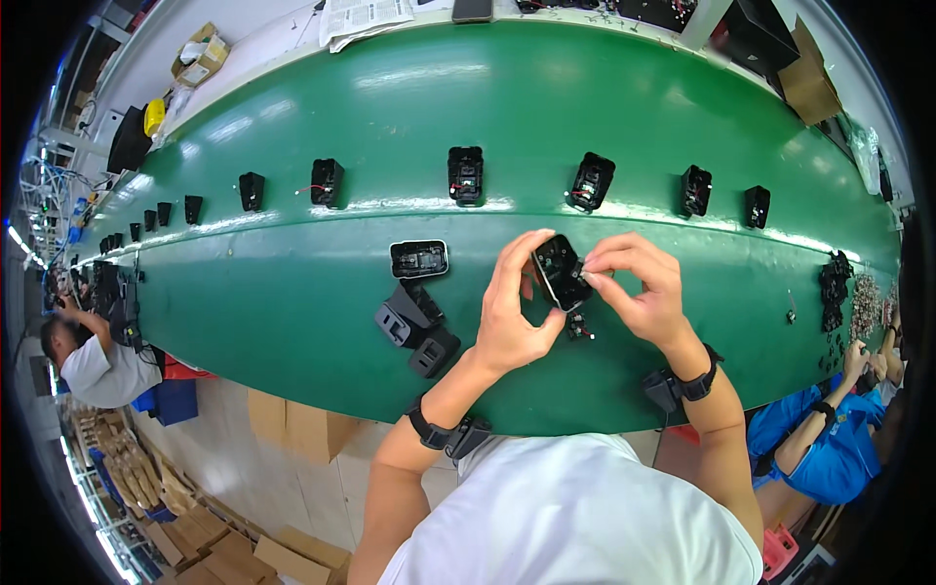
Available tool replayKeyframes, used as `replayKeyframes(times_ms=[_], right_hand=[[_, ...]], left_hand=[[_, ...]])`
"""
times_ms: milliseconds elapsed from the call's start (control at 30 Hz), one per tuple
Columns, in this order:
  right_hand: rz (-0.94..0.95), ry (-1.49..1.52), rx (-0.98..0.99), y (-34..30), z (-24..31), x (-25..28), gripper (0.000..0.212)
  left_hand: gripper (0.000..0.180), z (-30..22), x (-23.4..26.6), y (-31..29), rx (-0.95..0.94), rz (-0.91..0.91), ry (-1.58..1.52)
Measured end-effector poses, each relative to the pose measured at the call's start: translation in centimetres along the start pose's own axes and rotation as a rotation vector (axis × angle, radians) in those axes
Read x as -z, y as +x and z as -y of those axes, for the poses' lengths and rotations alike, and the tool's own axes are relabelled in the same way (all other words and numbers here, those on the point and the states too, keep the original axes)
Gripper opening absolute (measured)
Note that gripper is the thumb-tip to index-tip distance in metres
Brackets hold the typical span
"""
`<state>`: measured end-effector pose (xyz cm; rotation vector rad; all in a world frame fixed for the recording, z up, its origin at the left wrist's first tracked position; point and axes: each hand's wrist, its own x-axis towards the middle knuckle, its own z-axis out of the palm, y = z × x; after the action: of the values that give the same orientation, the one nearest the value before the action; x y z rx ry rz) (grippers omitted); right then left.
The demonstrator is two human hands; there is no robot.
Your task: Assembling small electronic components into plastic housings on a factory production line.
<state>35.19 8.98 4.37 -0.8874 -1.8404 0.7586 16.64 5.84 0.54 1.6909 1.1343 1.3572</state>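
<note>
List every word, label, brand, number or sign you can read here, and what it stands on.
No text can be read.
Printed paper at the table's far edge: lines of print, too small to read.
Cardboard box at upper left: markings too small and blurred to read.
Black casing in the left hand: no readable text shows.

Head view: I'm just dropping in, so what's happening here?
The left hand holds an open black case over the table; the right hand is at its right edge, and whether it pinches anything is unclear. A wired part shows just below the case. A white-rimmed shell and black pieces lie to the left, with a row of black units beyond.
</note>
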Motion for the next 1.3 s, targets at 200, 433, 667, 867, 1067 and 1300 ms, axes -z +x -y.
replayKeyframes(times_ms=[200,433,667,867,1067,1300], right_hand=[[0.061,-0.160,0.168,2.6,1.3,-0.4,0.016],[0.105,-0.330,0.185,3.1,2.6,0.2,0.015],[0.203,-0.348,0.206,2.3,1.7,-1.0,0.013],[0.222,-0.453,0.249,2.0,2.2,-1.6,0.015],[0.144,-0.532,0.243,1.3,1.0,-0.2,0.018],[0.115,-0.308,0.287,2.3,-1.9,-4.2,0.015]], left_hand=[[0.078,0.5,0.6,0.1,0.058,-0.038,-0.143],[0.077,0.1,-1.0,-0.2,-0.025,0.006,-0.200],[0.080,-0.2,-0.6,-1.1,-0.060,-0.002,-0.164],[0.090,-0.1,0.0,-1.5,-0.134,0.079,-0.028],[0.086,0.7,-2.1,-0.6,-0.097,0.101,0.019],[0.083,0.6,0.4,-0.8,0.019,0.035,0.181]])
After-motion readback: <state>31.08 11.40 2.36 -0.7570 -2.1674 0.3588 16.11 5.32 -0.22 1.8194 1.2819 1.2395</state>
